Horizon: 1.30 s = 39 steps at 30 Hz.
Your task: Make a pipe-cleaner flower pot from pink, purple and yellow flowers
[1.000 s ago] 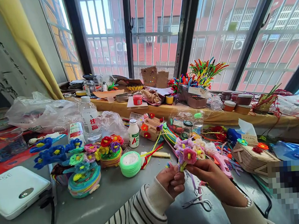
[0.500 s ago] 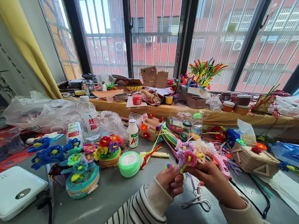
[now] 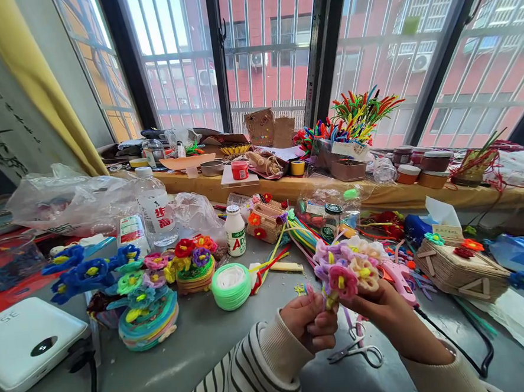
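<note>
A bunch of fuzzy pipe cleaner flowers (image 3: 343,281) in pink, lilac and cream is up in front of me, above the table. My left hand (image 3: 312,323) is closed around its stems, fingers curled in. From the other side my right hand (image 3: 382,310) grips the bunch just under the blooms, thumb and fingers pinched; some of its fingertips are hidden behind the flowers. Below the hands lie metal scissors (image 3: 373,355) on the grey tabletop. A pink glue gun (image 3: 400,281) rests beyond my right hand, its black cable running toward the front right.
Left of my hands stand a green ring-shaped pot (image 3: 231,298), flower pots (image 3: 148,324) and a white power bank (image 3: 29,346). A white bottle (image 3: 234,230) and a glass jar (image 3: 332,221) are farther back. On the right sits a twine-wrapped box (image 3: 461,266). Pipe cleaners (image 3: 359,122) crowd the windowsill.
The flower bunch is a little closer, its blooms tipped more toward me, with both hands still on it. My view has shifted slightly.
</note>
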Tool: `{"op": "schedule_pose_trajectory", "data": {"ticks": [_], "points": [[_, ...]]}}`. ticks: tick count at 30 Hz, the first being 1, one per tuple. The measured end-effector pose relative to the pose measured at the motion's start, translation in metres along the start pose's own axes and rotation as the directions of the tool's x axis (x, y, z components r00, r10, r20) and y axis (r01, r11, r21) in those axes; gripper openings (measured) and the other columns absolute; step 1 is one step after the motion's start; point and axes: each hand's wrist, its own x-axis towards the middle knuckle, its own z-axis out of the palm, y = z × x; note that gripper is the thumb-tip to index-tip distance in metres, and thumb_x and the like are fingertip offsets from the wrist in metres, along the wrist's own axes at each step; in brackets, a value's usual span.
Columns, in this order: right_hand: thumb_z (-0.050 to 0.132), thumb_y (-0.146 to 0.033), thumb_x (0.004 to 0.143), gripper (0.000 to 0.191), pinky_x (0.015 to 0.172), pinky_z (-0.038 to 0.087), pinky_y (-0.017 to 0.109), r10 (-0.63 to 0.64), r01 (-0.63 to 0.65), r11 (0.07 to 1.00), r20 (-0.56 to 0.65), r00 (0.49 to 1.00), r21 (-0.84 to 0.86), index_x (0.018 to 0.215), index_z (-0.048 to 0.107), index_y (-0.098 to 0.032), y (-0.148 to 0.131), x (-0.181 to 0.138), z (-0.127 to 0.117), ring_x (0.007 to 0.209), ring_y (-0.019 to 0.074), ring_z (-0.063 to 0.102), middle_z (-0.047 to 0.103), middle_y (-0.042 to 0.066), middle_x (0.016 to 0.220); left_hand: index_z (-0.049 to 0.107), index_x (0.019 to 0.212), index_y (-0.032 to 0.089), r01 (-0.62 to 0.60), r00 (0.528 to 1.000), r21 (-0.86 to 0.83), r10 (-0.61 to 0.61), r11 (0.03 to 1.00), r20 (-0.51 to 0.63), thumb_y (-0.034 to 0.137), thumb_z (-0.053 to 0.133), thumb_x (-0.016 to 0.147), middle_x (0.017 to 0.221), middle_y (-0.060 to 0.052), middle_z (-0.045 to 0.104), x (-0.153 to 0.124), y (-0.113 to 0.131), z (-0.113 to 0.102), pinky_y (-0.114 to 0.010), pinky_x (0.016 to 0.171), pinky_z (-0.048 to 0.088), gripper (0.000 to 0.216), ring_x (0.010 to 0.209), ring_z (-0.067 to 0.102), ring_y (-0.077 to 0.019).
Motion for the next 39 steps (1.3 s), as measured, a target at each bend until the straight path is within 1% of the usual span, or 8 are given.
{"op": "schedule_pose_trajectory", "data": {"ticks": [4, 7, 13, 20, 24, 30, 36, 39], "points": [[0.059, -0.035, 0.063, 0.022, 0.045, 0.033, 0.019, 0.034, -0.034, 0.998, -0.006, 0.999, 0.050, 0.053, 0.064, -0.015, 0.000, 0.001, 0.004, 0.046, 0.0078, 0.038, 0.048, -0.003, 0.045, 0.053, 0.067, 0.006, 0.023, 0.999, -0.074, -0.021, 0.997, 0.029, 0.025, 0.058, 0.067, 0.043, 0.007, 0.030, -0.001, 0.002, 0.004, -0.010, 0.033, 0.018, 0.019, 0.034, 0.020, 0.0000], [0.060, -0.034, 0.062, 0.021, 0.043, 0.032, 0.018, 0.044, -0.039, 0.993, -0.042, 0.998, 0.108, 0.054, 0.064, -0.016, 0.001, 0.002, 0.007, 0.043, 0.0063, 0.034, 0.046, -0.004, 0.044, 0.053, 0.069, 0.005, 0.047, 0.997, -0.112, -0.039, 0.993, 0.067, 0.021, 0.056, 0.068, 0.043, 0.007, 0.030, -0.001, 0.003, 0.004, -0.009, 0.033, 0.020, 0.016, 0.034, 0.021, -0.0001], [0.062, -0.035, 0.057, 0.020, 0.046, 0.036, 0.020, 0.073, -0.061, 0.992, -0.112, 0.991, 0.109, 0.056, 0.063, -0.015, 0.001, 0.003, 0.010, 0.049, 0.0095, 0.042, 0.054, 0.000, 0.051, 0.052, 0.069, 0.004, 0.082, 0.993, -0.185, -0.064, 0.979, 0.101, 0.017, 0.051, 0.071, 0.043, 0.007, 0.030, -0.001, 0.004, 0.006, -0.009, 0.032, 0.022, 0.013, 0.034, 0.022, -0.0002], [0.053, -0.039, 0.067, 0.030, 0.044, 0.033, 0.019, -0.068, 0.074, 0.995, -0.095, 0.993, 0.060, 0.051, 0.056, -0.014, 0.011, 0.008, 0.016, 0.046, 0.0077, 0.037, 0.044, -0.003, 0.047, 0.050, 0.068, 0.004, 0.174, 0.982, -0.326, -0.140, 0.929, 0.126, 0.013, 0.050, 0.070, 0.043, 0.008, 0.027, -0.003, 0.007, 0.008, -0.008, 0.033, 0.021, 0.010, 0.034, 0.023, 0.0008], [0.051, -0.038, 0.070, 0.029, 0.047, 0.037, 0.020, -0.112, 0.112, 0.994, -0.122, 0.986, -0.005, 0.054, 0.057, -0.014, 0.010, 0.008, 0.017, 0.049, 0.0095, 0.043, 0.049, -0.002, 0.050, 0.051, 0.069, 0.003, 0.114, 0.990, -0.297, -0.084, 0.948, 0.111, 0.014, 0.052, 0.070, 0.043, 0.008, 0.027, -0.002, 0.005, 0.004, -0.008, 0.032, 0.021, 0.011, 0.034, 0.023, 0.0009], [0.051, -0.035, 0.071, 0.023, 0.063, 0.043, 0.028, -0.119, 0.086, 0.983, -0.205, 0.971, -0.159, 0.079, 0.065, -0.018, 0.005, 0.000, 0.016, 0.071, 0.0200, 0.055, 0.063, 0.005, 0.071, 0.052, 0.070, 0.003, -0.001, 0.998, -0.245, 0.015, 0.970, 0.054, 0.026, 0.056, 0.069, 0.043, 0.008, 0.029, 0.001, 0.004, 0.002, -0.008, 0.032, 0.021, 0.023, 0.033, 0.020, 0.0014], [0.046, -0.031, 0.076, 0.025, 0.075, 0.042, 0.029, -0.200, 0.187, 0.956, -0.038, 0.979, -0.225, 0.091, 0.062, -0.020, 0.000, 0.001, 0.010, 0.083, 0.0196, 0.053, 0.062, 0.005, 0.085, 0.052, 0.065, 0.007, -0.102, 0.991, -0.073, 0.095, 0.992, -0.092, 0.029, 0.064, 0.059, 0.040, 0.008, 0.034, 0.005, 0.005, -0.002, -0.009, 0.030, 0.018, 0.026, 0.031, 0.019, 0.0019], [0.043, -0.031, 0.077, 0.027, 0.078, 0.040, 0.030, -0.184, 0.173, 0.965, -0.036, 0.982, -0.199, 0.094, 0.060, -0.019, 0.002, 0.002, 0.009, 0.087, 0.0196, 0.052, 0.061, 0.006, 0.088, 0.052, 0.063, 0.009, -0.180, 0.962, 0.061, 0.188, 0.982, -0.196, 0.033, 0.068, 0.052, 0.039, 0.008, 0.037, 0.008, 0.004, -0.005, -0.011, 0.029, 0.016, 0.032, 0.030, 0.020, 0.0018]]}}
